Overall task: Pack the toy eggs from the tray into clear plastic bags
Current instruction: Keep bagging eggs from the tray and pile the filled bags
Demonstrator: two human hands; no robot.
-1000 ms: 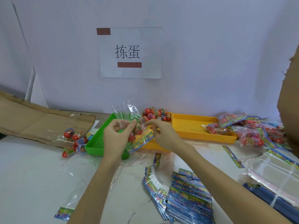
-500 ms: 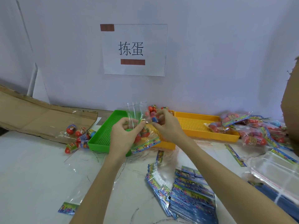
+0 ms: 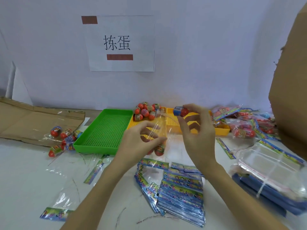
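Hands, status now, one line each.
Left hand: grip closed on the clear plastic bag, which already has eggs in its bottom.
Right hand: fingertips pinch one toy egg above the bag's mouth.

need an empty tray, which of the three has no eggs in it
The green tray, leftmost: its mesh floor shows bare, unlike both yellow trays.

A red toy egg (image 3: 181, 111) with a blue band is pinched in the right hand (image 3: 197, 133) above the yellow tray (image 3: 172, 128). The left hand (image 3: 141, 143) holds a clear plastic bag (image 3: 159, 130), eggs at its bottom. More eggs (image 3: 146, 112) are heaped in the tray's back corner.
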